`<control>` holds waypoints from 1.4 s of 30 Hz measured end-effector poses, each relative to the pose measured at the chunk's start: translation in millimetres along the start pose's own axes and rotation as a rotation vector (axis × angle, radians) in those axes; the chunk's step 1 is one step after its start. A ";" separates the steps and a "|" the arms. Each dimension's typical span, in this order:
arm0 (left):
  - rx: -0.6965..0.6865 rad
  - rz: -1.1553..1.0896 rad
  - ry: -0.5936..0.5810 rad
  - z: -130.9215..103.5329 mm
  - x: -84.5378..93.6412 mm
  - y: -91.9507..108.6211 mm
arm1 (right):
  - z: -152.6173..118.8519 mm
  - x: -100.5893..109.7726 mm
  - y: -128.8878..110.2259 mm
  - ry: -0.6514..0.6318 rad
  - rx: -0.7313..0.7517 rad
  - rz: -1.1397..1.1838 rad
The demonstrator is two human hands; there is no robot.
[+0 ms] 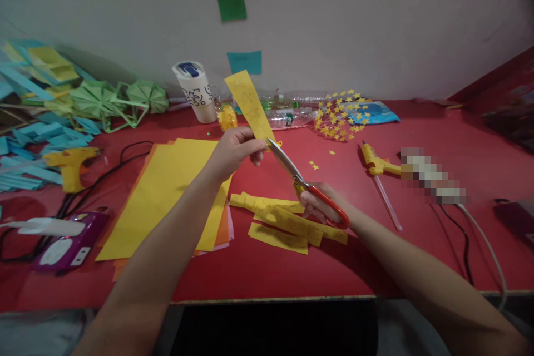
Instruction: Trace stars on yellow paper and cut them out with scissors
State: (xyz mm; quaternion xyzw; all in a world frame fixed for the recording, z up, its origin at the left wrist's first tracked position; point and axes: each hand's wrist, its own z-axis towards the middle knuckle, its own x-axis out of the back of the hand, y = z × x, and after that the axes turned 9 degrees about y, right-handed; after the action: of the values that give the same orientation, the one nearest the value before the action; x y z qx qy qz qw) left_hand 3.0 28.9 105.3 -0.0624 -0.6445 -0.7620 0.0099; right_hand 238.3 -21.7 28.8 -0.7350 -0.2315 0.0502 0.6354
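My left hand [240, 153] pinches the lower end of a yellow paper strip [249, 103] with star outlines drawn on it, raised above the table. Red-handled scissors [323, 200] are in my right hand [319, 203], their blade tips at the strip's lower end beside my left fingertips. Beneath my right hand, several yellow strips [278, 238] lie overlapping. A stack of yellow sheets [167, 194], with orange and pink ones under it, lies below my left forearm. Small cut stars [314, 166] rest on the red table [267, 283].
Yellow glue guns [72, 167] [375, 161] lie at left and right with cables near them. Behind stand a white mug [196, 94], a plastic bottle [287, 117] and a star-covered piece [340, 117]. Folded papers [100, 100] crowd the back left beyond a purple power box [73, 242].
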 end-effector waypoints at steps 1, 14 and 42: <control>0.000 0.001 -0.001 0.1 0.1 -0.3 | -0.3 -0.1 -0.6 0.003 -0.003 -0.006; -0.001 0.013 0.007 -0.4 1.8 -1.8 | -2.4 -2.7 -15.2 0.026 -0.072 -0.081; -0.060 -0.001 0.115 -9.4 -19.6 -5.5 | 0.7 -4.3 -5.2 -0.004 0.061 0.076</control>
State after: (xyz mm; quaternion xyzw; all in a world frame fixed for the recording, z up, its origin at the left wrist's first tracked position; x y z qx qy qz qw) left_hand 21.1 19.3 96.3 -0.0184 -0.6198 -0.7833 0.0449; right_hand 232.8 -22.4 32.7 -0.7233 -0.2031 0.0827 0.6548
